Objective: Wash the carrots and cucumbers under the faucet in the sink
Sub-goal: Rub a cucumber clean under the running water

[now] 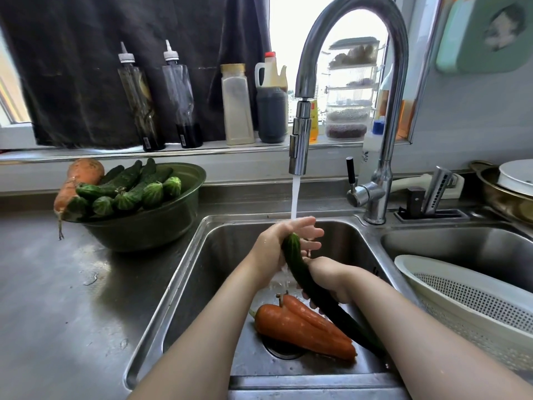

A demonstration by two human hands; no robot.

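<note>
A person holds a cucumber (298, 262) under running water (294, 197) from the faucet (300, 140), above the middle of the left sink (219, 269). The right hand (331, 280) is wrapped firmly around the cucumber's middle. The left hand (278, 246) lies against its upper end with fingers stretched out in the stream. Two carrots (300, 327) lie on the sink floor over the drain, near the front edge. On the counter (72, 284) by the sink's back left corner, a green bowl (161, 226) holds more cucumbers (129, 189) and another carrot (83, 171). A white colander (461, 287) rests on the right sink's front edge.
</note>
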